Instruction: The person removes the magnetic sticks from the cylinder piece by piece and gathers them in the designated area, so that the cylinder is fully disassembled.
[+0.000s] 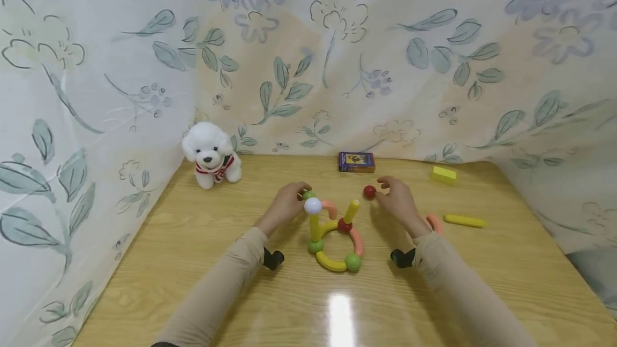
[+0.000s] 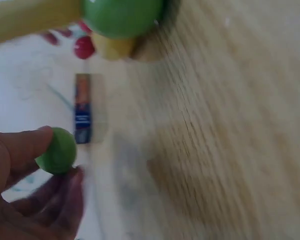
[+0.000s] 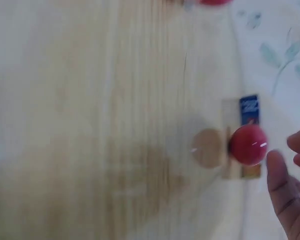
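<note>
**Two balls, one wobbly toy frame**

My left hand [image 1: 287,203] pinches a green ball [image 2: 57,150] between thumb and fingertips, just behind and to the left of the toy frame [image 1: 335,240], close to the white ball [image 1: 313,205] that tops its left yellow post; my right hand [image 1: 397,201] sits behind and to the right of the frame, fingers loosely curled and spread beside a red ball [image 1: 369,191]; in the blurred right wrist view I think the fingertips are a little apart from the ball, not on it, and it seems to lie on the table [image 1: 202,261] by itself.

The frame is a ring of curved yellow and pink pieces joined by green and red balls, with two yellow sticks rising from it; it looks lightly joined, so I judge that a knock from my left knuckles could tip the white ball off or skew the post; the red ball may roll toward the blue box [image 1: 356,161] behind the frame if my fingers nudge it; my pinch on the green ball is shallow, so it could slip.
</note>
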Motion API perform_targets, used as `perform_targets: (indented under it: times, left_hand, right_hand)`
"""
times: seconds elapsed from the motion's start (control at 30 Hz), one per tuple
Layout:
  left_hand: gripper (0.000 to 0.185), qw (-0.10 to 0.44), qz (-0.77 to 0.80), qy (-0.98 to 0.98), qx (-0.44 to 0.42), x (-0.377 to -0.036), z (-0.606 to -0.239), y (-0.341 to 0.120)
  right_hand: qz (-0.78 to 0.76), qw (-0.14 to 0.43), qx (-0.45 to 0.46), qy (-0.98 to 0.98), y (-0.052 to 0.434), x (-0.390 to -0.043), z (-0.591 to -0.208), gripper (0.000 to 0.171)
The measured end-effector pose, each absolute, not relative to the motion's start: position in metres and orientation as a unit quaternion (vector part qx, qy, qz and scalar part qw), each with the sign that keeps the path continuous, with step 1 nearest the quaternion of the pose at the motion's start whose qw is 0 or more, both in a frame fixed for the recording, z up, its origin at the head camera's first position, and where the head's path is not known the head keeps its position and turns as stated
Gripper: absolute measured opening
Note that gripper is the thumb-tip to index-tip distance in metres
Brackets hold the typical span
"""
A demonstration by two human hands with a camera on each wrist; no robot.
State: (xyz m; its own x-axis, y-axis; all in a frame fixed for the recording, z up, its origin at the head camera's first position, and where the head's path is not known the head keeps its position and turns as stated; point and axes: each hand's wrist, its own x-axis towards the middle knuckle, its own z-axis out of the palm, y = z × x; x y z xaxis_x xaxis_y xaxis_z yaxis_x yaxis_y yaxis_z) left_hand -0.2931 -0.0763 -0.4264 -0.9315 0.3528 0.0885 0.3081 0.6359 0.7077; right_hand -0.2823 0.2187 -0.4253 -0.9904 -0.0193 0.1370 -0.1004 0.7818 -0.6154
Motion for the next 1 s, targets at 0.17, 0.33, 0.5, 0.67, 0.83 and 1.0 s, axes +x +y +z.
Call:
perform_targets:
  times: [0.17,0.33,0.5,0.67,0.83,1.0]
  left_hand:
    - [0.035,0.024,0.379,0.904,0.197,-0.313,-0.428,-0.062]
    - [0.035,0.043,0.395,0.898,0.192,-0.324,-0.435,-0.05]
    - [0.035,0.066,0.43,0.878,0.198,-0.328,-0.44,-0.041]
    - [0.034,0.062,0.481,0.854,0.19,-0.308,-0.44,-0.053]
    - [0.038,0.074,0.482,0.849,0.204,-0.267,-0.432,-0.076]
    - [0.05,0.068,0.481,0.838,0.25,-0.23,-0.427,-0.094]
  right_hand:
    - [0.416,0.03,0.074,-0.906,0.205,-0.252,-0.416,0.032]
    - [0.476,-0.029,0.16,-0.864,0.189,-0.232,-0.421,0.045]
    - [0.499,-0.046,0.188,-0.844,0.181,-0.225,-0.426,0.046]
    - [0.519,-0.041,0.194,-0.831,0.172,-0.224,-0.434,0.038]
    - [0.485,-0.015,0.199,-0.852,0.168,-0.227,-0.435,0.032]
    - [0.469,-0.02,0.19,-0.862,0.165,-0.23,-0.435,0.028]
